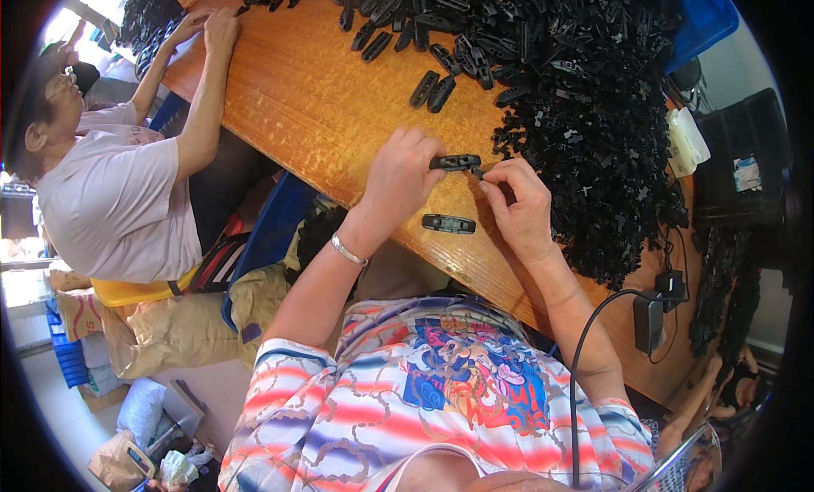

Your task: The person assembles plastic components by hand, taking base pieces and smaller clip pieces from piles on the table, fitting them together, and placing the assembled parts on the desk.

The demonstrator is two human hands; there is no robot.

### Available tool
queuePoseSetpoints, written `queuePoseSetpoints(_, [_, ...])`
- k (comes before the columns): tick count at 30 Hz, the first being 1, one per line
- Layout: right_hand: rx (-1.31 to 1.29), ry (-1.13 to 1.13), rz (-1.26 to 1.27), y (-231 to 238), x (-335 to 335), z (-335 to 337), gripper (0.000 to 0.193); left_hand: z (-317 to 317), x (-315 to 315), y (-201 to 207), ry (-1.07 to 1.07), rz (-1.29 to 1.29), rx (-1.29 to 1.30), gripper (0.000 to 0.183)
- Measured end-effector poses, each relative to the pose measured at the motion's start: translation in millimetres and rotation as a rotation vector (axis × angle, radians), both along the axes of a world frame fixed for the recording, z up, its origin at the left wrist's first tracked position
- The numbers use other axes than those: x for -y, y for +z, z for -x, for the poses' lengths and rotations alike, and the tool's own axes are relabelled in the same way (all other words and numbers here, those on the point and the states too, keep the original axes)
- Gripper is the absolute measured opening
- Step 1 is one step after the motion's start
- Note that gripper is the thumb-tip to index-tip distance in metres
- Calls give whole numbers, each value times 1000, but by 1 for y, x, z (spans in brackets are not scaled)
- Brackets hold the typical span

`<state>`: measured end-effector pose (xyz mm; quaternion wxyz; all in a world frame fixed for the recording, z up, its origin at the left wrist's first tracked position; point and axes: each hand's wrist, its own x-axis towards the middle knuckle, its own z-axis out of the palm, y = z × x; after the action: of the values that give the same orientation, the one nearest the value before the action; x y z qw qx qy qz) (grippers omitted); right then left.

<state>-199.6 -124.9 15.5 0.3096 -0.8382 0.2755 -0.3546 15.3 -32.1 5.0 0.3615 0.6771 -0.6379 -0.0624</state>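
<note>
1 wooden table bears 1 black heap, far and right, its parts too many to count. 1 co-worker sits left; near left, 1 sack shows red print. The left hand, back up, grips 1 clip above the table; the right hand, thumb and forefinger narrow, pinches 1 small piece at its right end. 1 loose clip lies nearer.

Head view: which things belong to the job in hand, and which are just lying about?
Likely the job:
Left hand: long black plastic piece
Right hand: small dark part
Heap of small black plastic parts

Apparently lying about:
White plastic container
Black rectangular power adapter
</note>
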Motion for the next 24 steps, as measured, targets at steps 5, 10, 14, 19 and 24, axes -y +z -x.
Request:
queuePoseSetpoints(5, [-4,-24,-22,-2,3,3,15,24,-31,9,-21,-87,-29,27])
queuePoseSetpoints(10, [0,-16,-26,-1,0,3,15,26,-23,2,-24,-39,-103,30])
queuePoseSetpoints(14, [6,-11,-46,-1,-4,3,15,15,-2,10,-47,42,-32,34])
queuePoseSetpoints(19, [9,16,-56,-11,-1,-6,15,3,11,-5,-152,31,-17,35])
queuePoseSetpoints(24, [-3,38,75,-14,4,-14,15,2,11,-6,-165,6,-59,32])
